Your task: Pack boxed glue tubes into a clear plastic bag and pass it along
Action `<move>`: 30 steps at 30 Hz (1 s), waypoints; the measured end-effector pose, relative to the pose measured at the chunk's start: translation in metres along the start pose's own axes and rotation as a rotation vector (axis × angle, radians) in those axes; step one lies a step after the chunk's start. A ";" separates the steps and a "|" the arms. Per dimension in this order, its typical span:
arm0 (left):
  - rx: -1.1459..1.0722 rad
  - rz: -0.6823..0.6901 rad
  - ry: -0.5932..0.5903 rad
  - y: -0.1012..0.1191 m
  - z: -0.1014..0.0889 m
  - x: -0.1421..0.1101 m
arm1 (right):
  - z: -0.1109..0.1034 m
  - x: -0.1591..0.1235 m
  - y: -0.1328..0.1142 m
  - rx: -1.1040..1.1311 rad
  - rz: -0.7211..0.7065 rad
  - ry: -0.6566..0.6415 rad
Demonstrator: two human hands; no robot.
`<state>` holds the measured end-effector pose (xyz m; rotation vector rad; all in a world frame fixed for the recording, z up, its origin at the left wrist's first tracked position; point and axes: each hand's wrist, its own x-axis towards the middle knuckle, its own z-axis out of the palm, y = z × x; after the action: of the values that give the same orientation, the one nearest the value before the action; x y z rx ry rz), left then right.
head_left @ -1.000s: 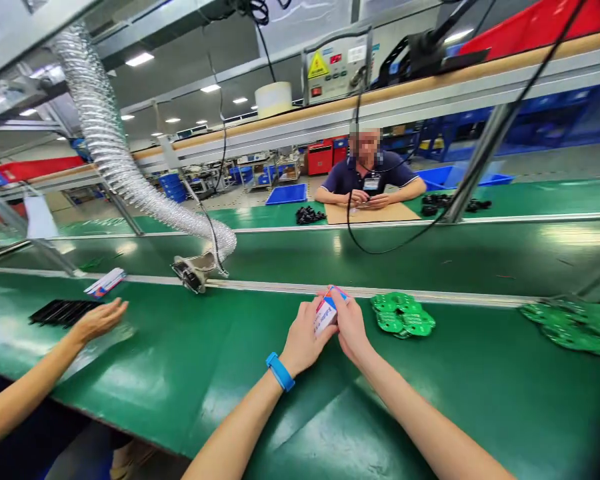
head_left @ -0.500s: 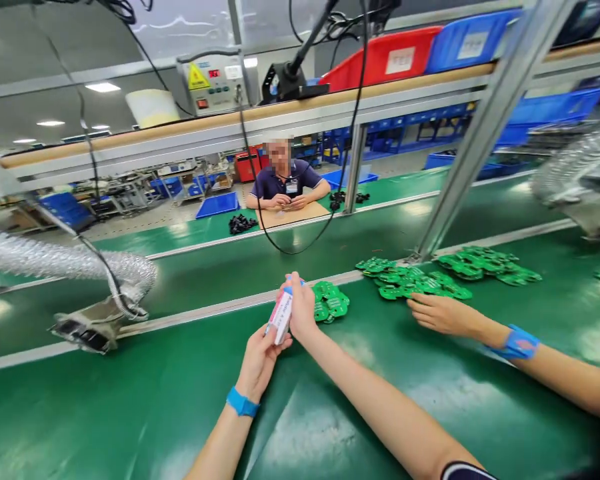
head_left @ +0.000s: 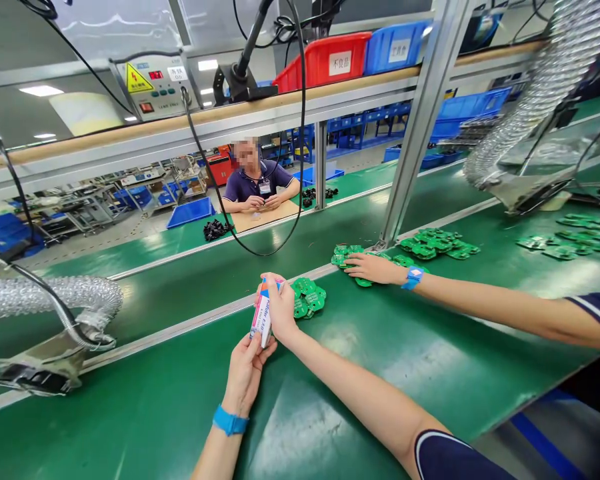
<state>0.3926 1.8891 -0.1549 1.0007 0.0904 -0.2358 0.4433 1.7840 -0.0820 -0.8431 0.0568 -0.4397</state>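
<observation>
1. Head view, my hands: my left hand, with a blue wristband below it, pinches the lower end of a small printed carton between thumb and fingers. My right hand is closed around the upper end, its fingers folded over the top.
2. Head view, the carton: I have it tilted above the green bench mat, its white, pink, blue and orange print partly hidden by my fingers.
3. Head view, near me: a cluster of green circuit boards lies just beside my right hand, on its right. Farther right, a co-worker's hand rests on a second board pile, and more boards are spread beyond it. To my left, a fume nozzle sits at the end of a silver flexible duct.
4. Head view, across from me: a seated person has both hands over a brown sheet, with black parts beside it. On the shelf above stand a control unit, a red bin and a blue bin.
</observation>
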 end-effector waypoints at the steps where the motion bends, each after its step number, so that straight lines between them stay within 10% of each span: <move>1: 0.013 -0.011 0.031 -0.002 -0.001 0.000 | 0.000 -0.001 0.000 0.008 -0.009 -0.001; 6: 0.065 0.000 0.208 -0.009 -0.003 0.000 | 0.000 -0.011 0.000 -0.119 -0.143 -0.146; 17: -0.330 -0.168 0.211 0.005 -0.006 0.009 | 0.002 -0.024 -0.009 -0.257 -0.256 -0.344; 30: -0.144 -0.093 -0.039 0.005 -0.020 0.008 | 0.008 -0.037 -0.060 -0.307 -0.387 -0.390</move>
<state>0.4024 1.9074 -0.1631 0.8489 0.1174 -0.3291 0.3901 1.7697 -0.0374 -1.2371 -0.4149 -0.6306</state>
